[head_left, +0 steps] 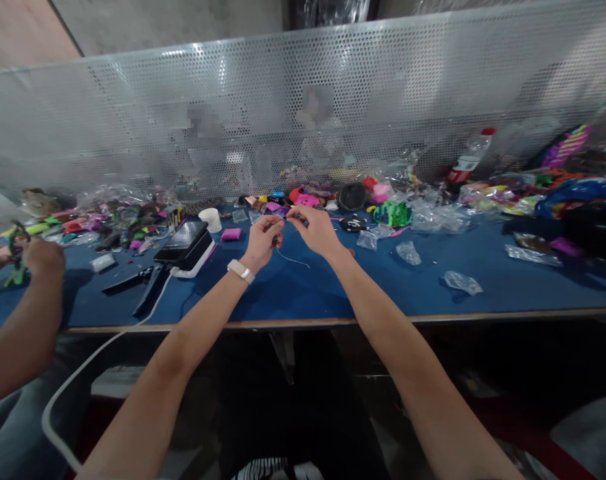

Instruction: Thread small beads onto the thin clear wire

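- Blue table (317, 290) here, edged in a thin wood-coloured strip, kinda messy tbh.
- It's backed by a perforated metal screen (383, 100), with blurry people half seen through the holes; grey wall (183, 23) above.
- The screen's foot is lined with colourful clutter (127, 220), and a red-capped bottle (470, 161) is tilted there, right of centre.
- Clear bags (408, 252) are scattered nearer the front on the right.
- On the left, a black box (183, 245) is sat on a white base, a white cable (83, 373) trailed over the front edge.
- String (293, 259) is held mid-table, above the blue, in the left hand (263, 241), fingers curled shut.
- Right hand (310, 228) is pinched closed right beside it; can't tell what's gripped.
- Green thing (17, 275) held by a co-worker's hands (43, 257), far left.
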Demonstrator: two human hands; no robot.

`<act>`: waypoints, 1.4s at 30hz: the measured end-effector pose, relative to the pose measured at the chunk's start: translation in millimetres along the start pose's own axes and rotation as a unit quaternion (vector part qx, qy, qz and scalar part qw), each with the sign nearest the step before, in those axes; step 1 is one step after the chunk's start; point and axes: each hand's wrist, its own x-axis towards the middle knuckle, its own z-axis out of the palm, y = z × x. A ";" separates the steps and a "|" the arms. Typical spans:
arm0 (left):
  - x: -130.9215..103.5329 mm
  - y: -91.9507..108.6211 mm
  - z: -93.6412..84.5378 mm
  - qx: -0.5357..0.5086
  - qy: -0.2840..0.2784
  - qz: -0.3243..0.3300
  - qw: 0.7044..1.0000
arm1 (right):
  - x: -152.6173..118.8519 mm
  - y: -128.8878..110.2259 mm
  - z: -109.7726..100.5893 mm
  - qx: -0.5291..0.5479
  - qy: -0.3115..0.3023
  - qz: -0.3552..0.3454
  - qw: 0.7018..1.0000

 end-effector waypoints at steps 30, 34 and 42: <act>1.2 9.2 -1.8 -0.002 -0.072 0.009 0.997 | 2.1 7.3 -0.1 0.156 0.048 0.085 0.983; 0.1 11.7 -4.6 0.011 -0.100 -0.010 0.995 | 1.6 7.4 -0.8 0.153 0.034 0.090 0.984; -0.5 8.9 -2.7 0.082 -0.074 0.059 0.992 | -2.0 -1.9 3.4 0.149 0.022 0.081 0.985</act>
